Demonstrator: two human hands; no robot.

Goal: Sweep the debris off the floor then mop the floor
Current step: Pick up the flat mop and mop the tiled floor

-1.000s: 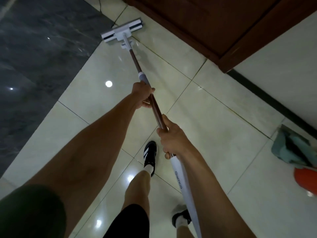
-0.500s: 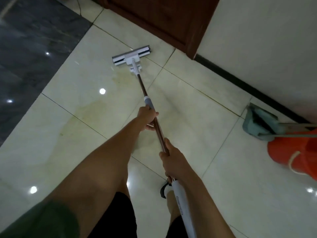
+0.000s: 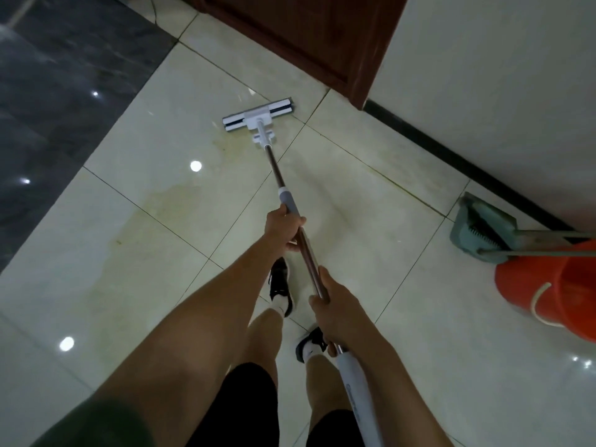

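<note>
Mop (image 3: 283,185) head flat on pale tile floor (image 3: 354,195) ahead, near wooden door (image 3: 306,37). Left hand (image 3: 283,227) wrapped round pole below grey collar; right hand (image 3: 335,304) gripping lower, above white handle. Orange bucket (image 3: 554,291) right.

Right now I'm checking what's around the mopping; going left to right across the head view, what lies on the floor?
Dark marble strip → mop head → teal dustpan → orange bucket.
</note>
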